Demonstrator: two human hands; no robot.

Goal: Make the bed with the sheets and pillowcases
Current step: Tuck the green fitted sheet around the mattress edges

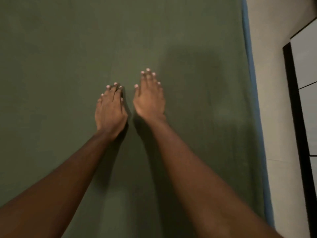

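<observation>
Open sheet (68, 57) all around

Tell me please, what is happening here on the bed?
A person is making the bed. Both hands lie flat, palms down, on a green sheet: the left hand and the right hand side by side, fingers stretched forward, as if smoothing it. The sheet looks flat and almost without wrinkles. A blue edge shows along its right side, next to the wall.

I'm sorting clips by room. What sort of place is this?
Probably a bedroom: a green sheet spread flat over a blue-edged mattress, both hands pressed on it, against a pale wall.
</observation>
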